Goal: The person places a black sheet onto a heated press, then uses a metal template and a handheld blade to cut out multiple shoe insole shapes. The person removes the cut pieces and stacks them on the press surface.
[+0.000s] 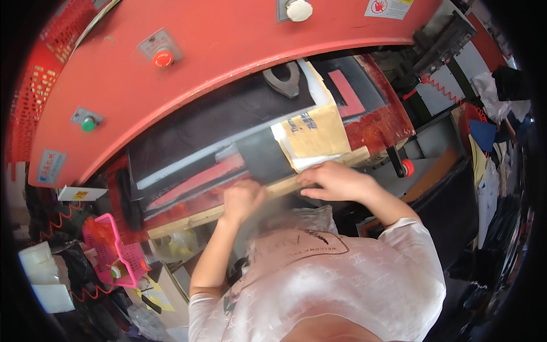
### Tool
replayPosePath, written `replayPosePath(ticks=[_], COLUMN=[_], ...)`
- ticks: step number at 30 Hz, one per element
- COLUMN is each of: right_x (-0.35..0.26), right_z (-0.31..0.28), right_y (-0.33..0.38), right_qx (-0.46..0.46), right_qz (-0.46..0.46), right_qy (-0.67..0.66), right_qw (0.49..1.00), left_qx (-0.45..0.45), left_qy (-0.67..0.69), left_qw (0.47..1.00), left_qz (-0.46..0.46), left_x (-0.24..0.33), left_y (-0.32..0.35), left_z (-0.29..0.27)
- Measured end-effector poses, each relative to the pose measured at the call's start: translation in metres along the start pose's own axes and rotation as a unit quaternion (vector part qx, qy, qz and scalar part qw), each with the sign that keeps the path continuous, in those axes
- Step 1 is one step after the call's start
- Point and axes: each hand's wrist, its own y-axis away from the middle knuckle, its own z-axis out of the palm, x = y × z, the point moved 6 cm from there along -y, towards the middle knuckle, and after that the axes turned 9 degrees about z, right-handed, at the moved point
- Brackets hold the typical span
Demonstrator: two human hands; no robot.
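My left hand (pixel 244 200) is closed, its fingers curled at the front edge of the machine bed, beside the wooden strip (pixel 188 221). Whatever may be inside its fingers is hidden. My right hand (pixel 336 181) rests at the same strip farther right, thumb and fingers apart, just below a brown paper piece (pixel 314 135) with printing and a white lower edge. Left of that paper, a dark grey sheet (pixel 263 153) lies on the bed. A horseshoe-shaped metal cutting die (pixel 284 80) sits on the black sheet (pixel 222 105) behind.
A red press beam (pixel 228 34) spans above the bed, with a red button (pixel 163 57) and a green button (pixel 88 123). A black lever with a red knob (pixel 407 167) juts out at the right. A pink basket (pixel 117 251) stands at the lower left.
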Motion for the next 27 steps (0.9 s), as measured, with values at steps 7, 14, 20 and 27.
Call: replayPosePath(ticks=[7, 14, 20, 27], right_x=[0.025, 0.07, 0.073, 0.039], right_z=[-0.085, -0.026, -0.061, -0.065], right_y=[-0.04, -0.031, 0.012, 0.023], right_qx=[0.286, 0.287, 0.251, 0.257], right_qz=[0.122, 0.187, 0.187, 0.137], right_qy=[0.016, 0.078, -0.511, -0.536], right_qw=[0.95, 0.936, 0.801, 0.792], left_qx=[0.143, 0.058, 0.017, 0.128], left_qy=[-0.023, 0.0, -0.094, -0.162], left_qw=[0.987, 0.99, 0.958, 0.937], left_qz=[0.067, 0.129, 0.272, 0.281], left_x=[0.005, 0.014, 0.054, 0.063], left_y=[0.001, 0.044, 0.065, 0.079], left_z=[-0.067, -0.055, -0.048, -0.06])
